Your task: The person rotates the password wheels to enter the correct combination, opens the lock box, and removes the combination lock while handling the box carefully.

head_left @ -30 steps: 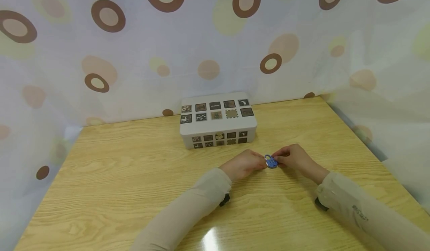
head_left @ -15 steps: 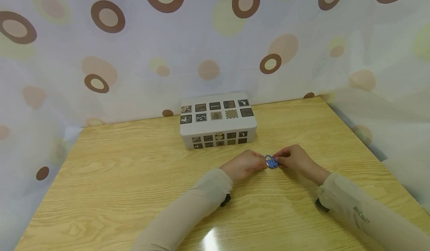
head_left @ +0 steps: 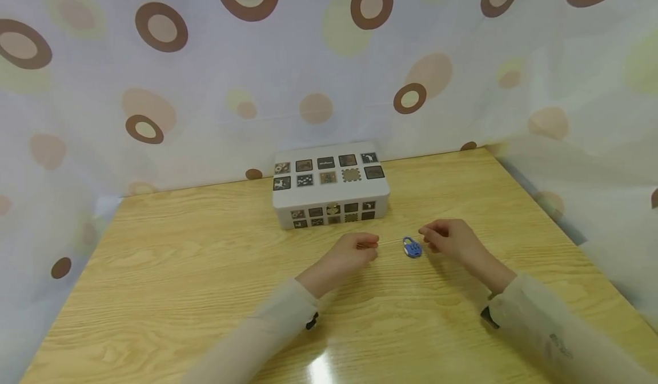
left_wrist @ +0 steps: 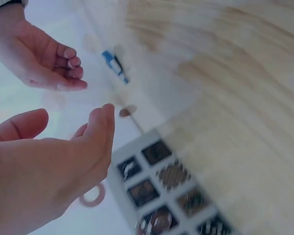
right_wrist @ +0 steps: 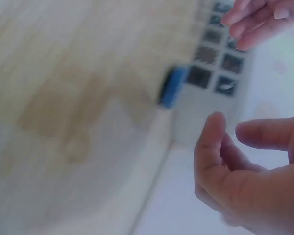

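A small blue padlock (head_left: 412, 248) with a row of dials on its body lies on the wooden table between the two hands. My left hand (head_left: 341, 261) is to its left, a short gap away, fingers loosely bent around nothing. Closer on the other side, my right hand (head_left: 459, 245) hovers with thumb and index finger apart, not touching the padlock. The right wrist view confirms the gap between thumb and fingers of that hand (right_wrist: 250, 181); the padlock there is a blurred blue shape. Both hands are bare below long light sleeves.
Behind the padlock stands a white lidded box (head_left: 334, 187), closed, with dark square pictures and a small gold clasp in front. A curtain (head_left: 288, 58) patterned with circles hangs along the table's back and sides. The table (head_left: 195, 270) is light wood.
Both hands held the padlock earlier and have now let go of it. My left hand has drawn back to the left; the right has backed off slightly. The padlock stays almost where it was.
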A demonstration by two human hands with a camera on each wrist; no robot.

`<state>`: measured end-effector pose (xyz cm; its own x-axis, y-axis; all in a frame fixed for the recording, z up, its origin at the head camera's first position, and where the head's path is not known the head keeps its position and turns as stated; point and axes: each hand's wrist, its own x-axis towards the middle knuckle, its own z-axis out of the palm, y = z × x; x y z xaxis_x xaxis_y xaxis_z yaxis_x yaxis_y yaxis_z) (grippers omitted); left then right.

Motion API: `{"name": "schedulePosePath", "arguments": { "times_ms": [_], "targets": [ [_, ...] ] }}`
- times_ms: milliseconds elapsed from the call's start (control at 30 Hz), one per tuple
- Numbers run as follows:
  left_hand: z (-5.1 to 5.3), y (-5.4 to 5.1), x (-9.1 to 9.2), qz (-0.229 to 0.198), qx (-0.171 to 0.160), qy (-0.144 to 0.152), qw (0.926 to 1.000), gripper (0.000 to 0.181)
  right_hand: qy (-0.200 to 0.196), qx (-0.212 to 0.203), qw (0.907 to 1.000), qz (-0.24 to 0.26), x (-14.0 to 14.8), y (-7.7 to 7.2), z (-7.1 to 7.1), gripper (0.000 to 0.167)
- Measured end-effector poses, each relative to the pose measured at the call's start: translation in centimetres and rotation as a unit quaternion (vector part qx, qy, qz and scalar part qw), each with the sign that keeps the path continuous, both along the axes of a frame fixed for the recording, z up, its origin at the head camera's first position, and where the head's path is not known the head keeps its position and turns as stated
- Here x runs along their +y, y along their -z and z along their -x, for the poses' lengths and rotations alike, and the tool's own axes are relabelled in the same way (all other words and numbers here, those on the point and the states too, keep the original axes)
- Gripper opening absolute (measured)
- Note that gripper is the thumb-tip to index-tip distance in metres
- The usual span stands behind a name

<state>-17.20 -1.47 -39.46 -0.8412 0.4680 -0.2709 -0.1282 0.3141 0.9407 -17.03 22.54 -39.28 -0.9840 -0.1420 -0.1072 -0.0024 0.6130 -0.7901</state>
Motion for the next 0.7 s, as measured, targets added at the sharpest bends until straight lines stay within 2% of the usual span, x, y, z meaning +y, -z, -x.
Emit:
{"name": "schedulePosePath", "arguments": {
  "times_ms": [67, 133, 200, 300, 433, 500, 567, 700],
  "targets": [
    [-0.7, -0.6, -1.7, -0.002, 0.052, -0.018, 0.9985, 0.039, -0.003, 0.031, 0.9994, 0.016, -0.8, -0.5, -0.5, 0.035],
    [-1.5, -1.1, -3.3, 0.003, 0.110, -0.037, 0.9932, 0.037, -0.009, 0.063, 0.9977, 0.022, -1.9, -0.9, -1.2, 0.035],
    [-2.4, -1.4, -4.7, 0.021, 0.176, -0.057, 0.9825, 0.036, -0.016, 0.095, 0.9951, 0.019, -2.9, -1.2, -2.0, 0.033],
    [-3.6, -1.6, -6.0, 0.073, 0.255, -0.076, 0.9610, 0.042, -0.036, 0.157, 0.9869, -0.007, -4.5, -1.5, -3.6, 0.030],
    [-4.8, -1.1, -6.5, 0.167, 0.342, -0.081, 0.9212, 0.059, -0.071, 0.230, 0.9682, -0.069, -6.4, -1.3, -5.3, 0.034],
    [-5.2, -0.7, -6.4, 0.217, 0.376, -0.082, 0.8970, 0.066, -0.085, 0.253, 0.9573, -0.112, -7.1, -1.1, -5.7, 0.043],
    [-5.3, -0.2, -6.3, 0.266, 0.400, -0.082, 0.8731, 0.073, -0.090, 0.262, 0.9470, -0.162, -7.7, -1.0, -5.8, 0.053],
    [-4.9, 0.5, -6.2, 0.354, 0.420, -0.078, 0.8320, 0.085, -0.096, 0.262, 0.9269, -0.251, -8.6, -0.7, -5.1, 0.069]
  ]
}}
